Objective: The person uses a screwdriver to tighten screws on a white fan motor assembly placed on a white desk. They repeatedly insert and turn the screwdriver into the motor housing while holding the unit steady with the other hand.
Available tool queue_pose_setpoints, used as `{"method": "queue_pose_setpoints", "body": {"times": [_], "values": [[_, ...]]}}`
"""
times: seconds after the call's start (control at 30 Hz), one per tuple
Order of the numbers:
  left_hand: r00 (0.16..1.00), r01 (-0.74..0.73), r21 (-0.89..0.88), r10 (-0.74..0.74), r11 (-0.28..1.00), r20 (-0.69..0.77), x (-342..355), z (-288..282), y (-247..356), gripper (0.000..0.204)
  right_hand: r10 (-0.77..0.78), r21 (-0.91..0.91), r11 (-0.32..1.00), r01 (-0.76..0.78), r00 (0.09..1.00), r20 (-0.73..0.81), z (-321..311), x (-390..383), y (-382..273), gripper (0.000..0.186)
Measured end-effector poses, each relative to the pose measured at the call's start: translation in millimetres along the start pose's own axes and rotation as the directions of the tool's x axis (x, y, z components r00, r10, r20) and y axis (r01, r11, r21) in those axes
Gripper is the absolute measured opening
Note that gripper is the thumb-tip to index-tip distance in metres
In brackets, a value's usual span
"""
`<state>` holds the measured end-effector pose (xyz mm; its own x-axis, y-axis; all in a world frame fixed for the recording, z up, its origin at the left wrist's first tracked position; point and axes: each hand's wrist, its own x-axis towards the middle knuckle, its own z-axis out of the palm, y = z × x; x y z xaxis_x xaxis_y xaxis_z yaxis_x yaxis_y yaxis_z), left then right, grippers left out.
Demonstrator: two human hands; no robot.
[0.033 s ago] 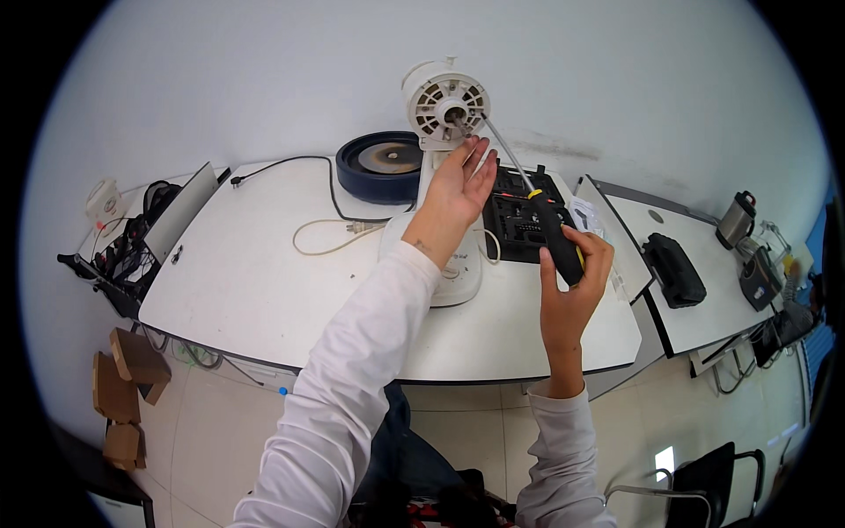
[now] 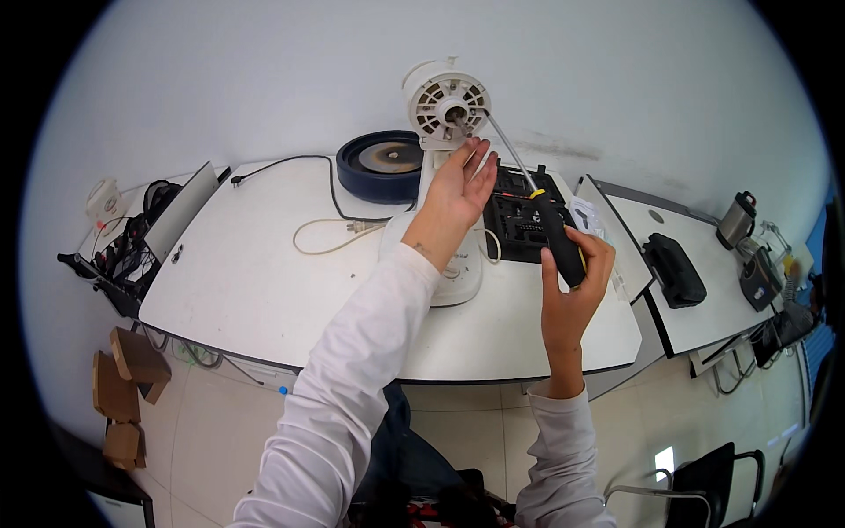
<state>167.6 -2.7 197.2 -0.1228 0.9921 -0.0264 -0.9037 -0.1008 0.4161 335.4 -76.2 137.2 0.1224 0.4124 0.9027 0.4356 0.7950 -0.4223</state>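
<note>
A white fan motor housing [image 2: 449, 106], slotted at the front with a metal shaft sticking out, stands on a white pedestal base [image 2: 459, 280]. My right hand [image 2: 576, 290] is closed around the black and yellow handle of a long screwdriver [image 2: 553, 229]. The screwdriver's tip reaches the right rim of the housing; whether it sits in a screw is too small to tell. Just below the shaft, my left hand [image 2: 458, 187] is palm up with fingers stretched out, nothing visible in it. I cannot tell whether its fingertips touch the housing.
Behind the pedestal lie an open black tool case [image 2: 515, 231] and a round dark blue tray-like piece [image 2: 374, 187]. A pale cord with a plug [image 2: 356, 227] crosses the white table [image 2: 246, 282]. On the side table are a black case [image 2: 673, 271] and a kettle [image 2: 736, 220].
The screwdriver has shifted very slightly to the right, its tip a touch higher on the housing's rim. My left hand stays in place.
</note>
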Motion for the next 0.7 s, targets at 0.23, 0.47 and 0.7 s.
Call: {"method": "queue_pose_setpoints", "body": {"times": [0.23,0.47,0.7], "values": [[0.933,0.129,0.037,-0.134,0.991,0.334,-61,-38,-14,0.03,0.171,0.215,0.957,-0.197,0.976,0.136,-15,-48,4,0.036],[0.989,-0.098,-0.01,0.099,0.995,0.114,-120,-80,-35,0.017,0.087,0.353,0.875,-0.332,0.824,0.56,-34,-58,2,0.028],[0.95,-0.311,-0.423,0.295,0.851,-0.103,-136,-174,28,0.02,0.099,0.162,0.978,-0.135,0.972,0.213,52,63,2,0.014]]}}
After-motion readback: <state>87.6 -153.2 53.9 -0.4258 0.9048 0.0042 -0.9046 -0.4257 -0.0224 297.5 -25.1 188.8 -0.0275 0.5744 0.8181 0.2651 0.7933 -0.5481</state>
